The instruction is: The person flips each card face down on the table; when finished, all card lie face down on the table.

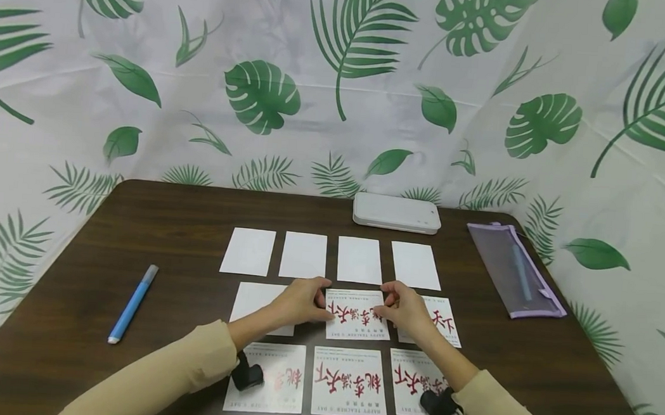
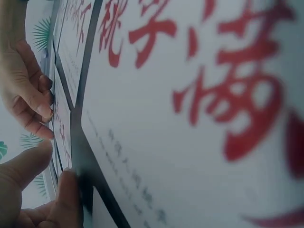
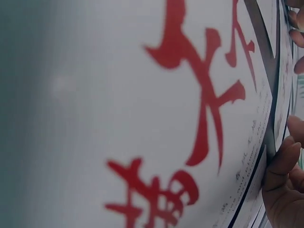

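Note:
In the head view, a white card with red characters lies in the middle row, between both hands. My left hand grips its left edge, thumb and fingers bent at the side. At its right edge my right hand pinches the upper corner area. A white card with no visible print is partly covered by the left hand. Under the right hand sits another red-printed card. The left wrist view shows the held card edge-on between the fingers.
Several blank white cards form the back row. Three red-printed cards make the front row, two partly behind the wrist cameras. A blue marker lies left, a white device at the back, a purple mesh pouch right.

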The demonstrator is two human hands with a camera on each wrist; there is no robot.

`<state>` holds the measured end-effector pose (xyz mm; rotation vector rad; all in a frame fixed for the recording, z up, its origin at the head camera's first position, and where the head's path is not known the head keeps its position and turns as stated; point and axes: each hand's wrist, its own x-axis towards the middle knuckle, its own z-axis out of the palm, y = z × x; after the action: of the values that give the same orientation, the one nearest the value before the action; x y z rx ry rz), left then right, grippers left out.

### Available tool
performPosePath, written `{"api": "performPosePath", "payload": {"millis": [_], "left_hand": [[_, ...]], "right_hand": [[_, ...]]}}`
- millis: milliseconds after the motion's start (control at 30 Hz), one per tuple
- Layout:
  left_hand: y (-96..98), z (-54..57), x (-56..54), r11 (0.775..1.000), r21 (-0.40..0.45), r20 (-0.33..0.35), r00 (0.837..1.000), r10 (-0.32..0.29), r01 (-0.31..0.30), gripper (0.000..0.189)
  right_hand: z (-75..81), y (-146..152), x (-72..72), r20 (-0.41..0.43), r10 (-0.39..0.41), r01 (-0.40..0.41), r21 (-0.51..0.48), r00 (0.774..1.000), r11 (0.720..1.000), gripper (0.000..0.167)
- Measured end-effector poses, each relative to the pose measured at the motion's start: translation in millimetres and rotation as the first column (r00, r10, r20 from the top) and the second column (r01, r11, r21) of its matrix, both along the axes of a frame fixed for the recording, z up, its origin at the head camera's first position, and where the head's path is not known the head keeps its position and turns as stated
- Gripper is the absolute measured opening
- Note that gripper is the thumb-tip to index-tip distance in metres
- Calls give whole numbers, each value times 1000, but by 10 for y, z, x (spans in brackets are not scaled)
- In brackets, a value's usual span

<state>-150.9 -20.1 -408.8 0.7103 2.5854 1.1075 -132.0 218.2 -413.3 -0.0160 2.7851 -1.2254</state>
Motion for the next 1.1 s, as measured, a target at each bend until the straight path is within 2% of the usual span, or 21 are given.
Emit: {"api": "performPosePath", "payload": {"millis": [167,467,733,933,1033,1100], "left_hand": [[55,7,2,999,-54,-29,1000,4,-5,58],[73,21,4,998,-69,-41,999,-4,2,52],[79,3,1,998,-70,-20,1000,-1,-1,55],[82,1,23,997,-68,-61,998,24,-29,50],[89,7,29,998,-21,-49,997,54,-55,45],[90,14,23,996,48,-11,997,70,-69,40]], "right_hand": [[-9,-17,-4,-17,3,-2,43,1000,999,41],[-33,-24,-21,-37,7,-4,62,999,998,38],[-27,2,30,-23,-22,21,-15,999,1000,38],[-43,14,29,-41,-38,34,-87,998,996,33],[-46,20,17,-22,-49,45,-159,999,986,32],[-45,28,10,-8,-54,51,-211,999,976,32]]}}
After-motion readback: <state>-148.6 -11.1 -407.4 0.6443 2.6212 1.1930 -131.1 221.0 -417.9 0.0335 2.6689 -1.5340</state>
